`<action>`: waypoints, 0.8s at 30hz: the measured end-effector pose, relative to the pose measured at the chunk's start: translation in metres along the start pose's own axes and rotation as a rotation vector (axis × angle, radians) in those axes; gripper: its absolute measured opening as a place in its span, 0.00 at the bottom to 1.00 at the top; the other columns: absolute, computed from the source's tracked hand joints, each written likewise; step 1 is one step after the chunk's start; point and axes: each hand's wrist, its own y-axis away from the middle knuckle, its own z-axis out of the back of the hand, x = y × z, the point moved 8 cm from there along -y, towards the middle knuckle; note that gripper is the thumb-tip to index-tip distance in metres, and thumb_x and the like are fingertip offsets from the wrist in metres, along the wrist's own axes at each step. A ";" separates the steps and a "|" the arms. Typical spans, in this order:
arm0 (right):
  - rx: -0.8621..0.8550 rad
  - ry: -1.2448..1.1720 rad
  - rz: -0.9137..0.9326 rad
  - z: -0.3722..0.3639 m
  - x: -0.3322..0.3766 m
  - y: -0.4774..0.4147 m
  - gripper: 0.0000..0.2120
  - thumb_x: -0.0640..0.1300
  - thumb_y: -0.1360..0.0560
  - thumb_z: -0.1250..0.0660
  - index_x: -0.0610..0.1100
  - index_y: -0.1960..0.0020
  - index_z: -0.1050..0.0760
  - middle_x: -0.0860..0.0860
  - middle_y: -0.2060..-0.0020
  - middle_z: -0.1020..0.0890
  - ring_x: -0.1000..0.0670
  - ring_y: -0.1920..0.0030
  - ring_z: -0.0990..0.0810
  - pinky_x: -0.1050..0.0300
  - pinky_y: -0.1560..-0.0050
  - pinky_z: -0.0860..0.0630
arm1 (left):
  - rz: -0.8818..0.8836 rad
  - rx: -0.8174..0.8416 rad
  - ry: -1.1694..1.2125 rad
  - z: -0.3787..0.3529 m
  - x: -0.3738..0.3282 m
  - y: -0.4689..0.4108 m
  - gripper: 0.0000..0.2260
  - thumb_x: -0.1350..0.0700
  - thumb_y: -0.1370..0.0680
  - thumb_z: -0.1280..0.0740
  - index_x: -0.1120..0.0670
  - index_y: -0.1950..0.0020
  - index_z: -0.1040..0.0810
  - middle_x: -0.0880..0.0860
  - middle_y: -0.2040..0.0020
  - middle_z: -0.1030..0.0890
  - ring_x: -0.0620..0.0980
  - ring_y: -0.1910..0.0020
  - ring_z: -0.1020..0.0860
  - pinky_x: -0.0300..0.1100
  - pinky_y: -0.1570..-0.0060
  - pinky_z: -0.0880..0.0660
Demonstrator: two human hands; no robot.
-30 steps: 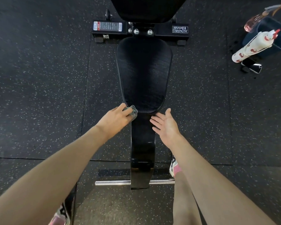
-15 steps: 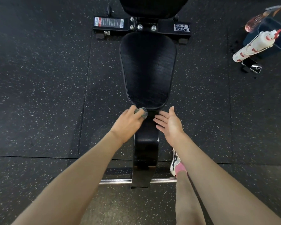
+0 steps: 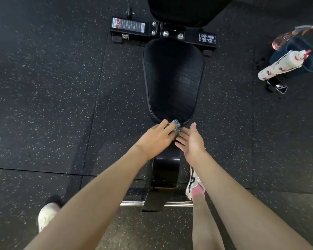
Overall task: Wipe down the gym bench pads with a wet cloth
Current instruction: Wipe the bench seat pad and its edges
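black tapered vinyl seat pad (image 3: 173,78) of the bench: long axis runs straight away from the person. wide end far, by the black steel crossbar (image 3: 197,39); narrow rounded end points back at the person. small grey mesh-textured cloth (image 3: 176,129) sits bunched at that narrow near edge. left hand (image 3: 155,137) grips it, fingers curled over the wad. right hand (image 3: 192,141) flat and spread, holding nothing, fingertips just beside the cloth; contact unclear. progress, judged: cloth at the pad's end, so seat may be nearly done; no wet sheen readable. black back pad (image 3: 184,9), top of view, probably left.
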 end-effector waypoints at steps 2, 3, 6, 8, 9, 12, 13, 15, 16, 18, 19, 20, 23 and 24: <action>-0.002 0.012 -0.006 -0.001 0.002 -0.002 0.28 0.58 0.18 0.51 0.37 0.32 0.30 0.42 0.39 0.22 0.47 0.46 0.22 0.52 0.42 0.26 | 0.011 -0.002 -0.041 0.001 0.010 0.003 0.19 0.63 0.39 0.23 0.58 0.50 0.18 0.55 0.50 0.21 0.54 0.56 0.23 0.42 0.60 0.22; -0.001 0.016 -0.009 -0.001 0.003 -0.003 0.29 0.58 0.18 0.52 0.37 0.32 0.30 0.42 0.39 0.22 0.47 0.46 0.21 0.52 0.42 0.26 | 0.047 -0.011 -0.032 0.002 0.019 0.006 0.20 0.63 0.40 0.23 0.58 0.49 0.18 0.55 0.51 0.21 0.54 0.57 0.23 0.41 0.62 0.22; -0.006 0.032 -0.023 0.000 0.005 -0.004 0.29 0.58 0.17 0.52 0.36 0.33 0.29 0.41 0.39 0.22 0.47 0.45 0.21 0.52 0.42 0.26 | 0.215 -0.036 0.030 0.010 0.054 0.012 0.26 0.67 0.42 0.23 0.59 0.44 0.20 0.56 0.51 0.22 0.55 0.56 0.24 0.40 0.69 0.24; -0.008 0.044 -0.028 0.000 0.005 -0.003 0.29 0.58 0.17 0.51 0.36 0.33 0.30 0.41 0.39 0.21 0.46 0.45 0.21 0.52 0.43 0.25 | 0.319 0.000 0.039 0.009 0.078 0.016 0.27 0.68 0.36 0.26 0.59 0.38 0.24 0.56 0.44 0.26 0.56 0.48 0.27 0.39 0.64 0.24; -0.007 0.054 -0.028 0.000 0.006 -0.002 0.29 0.57 0.17 0.51 0.35 0.32 0.30 0.41 0.39 0.21 0.46 0.44 0.21 0.53 0.43 0.25 | 0.429 0.036 0.051 0.008 0.096 0.020 0.26 0.69 0.31 0.30 0.59 0.34 0.26 0.56 0.39 0.29 0.56 0.43 0.30 0.40 0.58 0.23; -0.020 0.096 -0.017 -0.001 0.011 -0.001 0.28 0.56 0.17 0.50 0.34 0.32 0.31 0.40 0.39 0.22 0.45 0.42 0.21 0.53 0.44 0.25 | 0.805 -0.045 0.183 0.020 0.149 0.041 0.22 0.72 0.27 0.37 0.61 0.33 0.28 0.58 0.37 0.33 0.58 0.41 0.35 0.48 0.50 0.24; -0.034 0.105 -0.011 0.000 0.013 -0.001 0.28 0.56 0.17 0.49 0.34 0.32 0.31 0.40 0.39 0.22 0.45 0.42 0.21 0.53 0.44 0.25 | 0.817 -0.087 0.196 0.025 0.154 0.041 0.23 0.73 0.28 0.37 0.61 0.34 0.28 0.59 0.39 0.32 0.58 0.42 0.34 0.49 0.52 0.24; -0.067 0.096 -0.001 0.002 0.018 -0.002 0.27 0.55 0.17 0.49 0.35 0.30 0.33 0.40 0.39 0.22 0.46 0.43 0.21 0.53 0.45 0.25 | 0.693 -0.136 0.212 0.033 0.139 0.030 0.25 0.74 0.30 0.37 0.61 0.33 0.28 0.59 0.42 0.31 0.58 0.44 0.34 0.50 0.54 0.22; -0.082 0.081 0.000 0.003 0.019 -0.002 0.26 0.55 0.17 0.49 0.36 0.29 0.33 0.40 0.39 0.22 0.46 0.45 0.21 0.53 0.45 0.25 | 0.623 -0.144 0.235 0.035 0.125 0.024 0.26 0.74 0.30 0.37 0.60 0.32 0.29 0.59 0.42 0.31 0.57 0.44 0.33 0.50 0.56 0.21; -0.099 0.050 -0.004 0.002 0.020 -0.002 0.26 0.55 0.17 0.49 0.38 0.28 0.34 0.40 0.39 0.22 0.47 0.47 0.20 0.53 0.46 0.24 | 0.493 -0.075 0.269 0.030 0.089 0.011 0.27 0.72 0.28 0.38 0.59 0.30 0.32 0.59 0.40 0.32 0.56 0.42 0.34 0.48 0.56 0.21; -0.102 0.044 -0.004 0.001 0.020 -0.002 0.25 0.55 0.17 0.49 0.38 0.28 0.34 0.40 0.39 0.22 0.47 0.48 0.20 0.53 0.46 0.24 | 0.408 -0.011 0.264 0.023 0.071 0.006 0.27 0.70 0.28 0.37 0.59 0.28 0.34 0.58 0.38 0.33 0.56 0.41 0.35 0.46 0.54 0.21; -0.105 0.041 -0.004 0.001 0.021 -0.002 0.25 0.55 0.17 0.49 0.38 0.28 0.34 0.41 0.40 0.21 0.47 0.48 0.20 0.53 0.46 0.24 | 0.319 0.031 0.238 0.016 0.056 0.003 0.28 0.68 0.28 0.35 0.59 0.29 0.33 0.57 0.37 0.33 0.55 0.40 0.34 0.45 0.54 0.21; -0.122 0.027 -0.011 0.003 0.023 -0.006 0.25 0.55 0.17 0.49 0.38 0.30 0.33 0.41 0.41 0.21 0.47 0.49 0.19 0.52 0.45 0.24 | 0.227 0.054 0.174 0.004 0.056 0.004 0.26 0.67 0.34 0.28 0.59 0.36 0.26 0.57 0.41 0.28 0.57 0.45 0.30 0.43 0.62 0.21; -0.124 0.020 -0.014 0.005 0.023 -0.008 0.25 0.55 0.17 0.49 0.38 0.31 0.32 0.41 0.41 0.20 0.47 0.49 0.19 0.52 0.45 0.24 | 0.323 0.046 0.209 0.002 0.072 0.006 0.25 0.69 0.33 0.28 0.59 0.37 0.25 0.57 0.42 0.28 0.57 0.45 0.30 0.44 0.63 0.21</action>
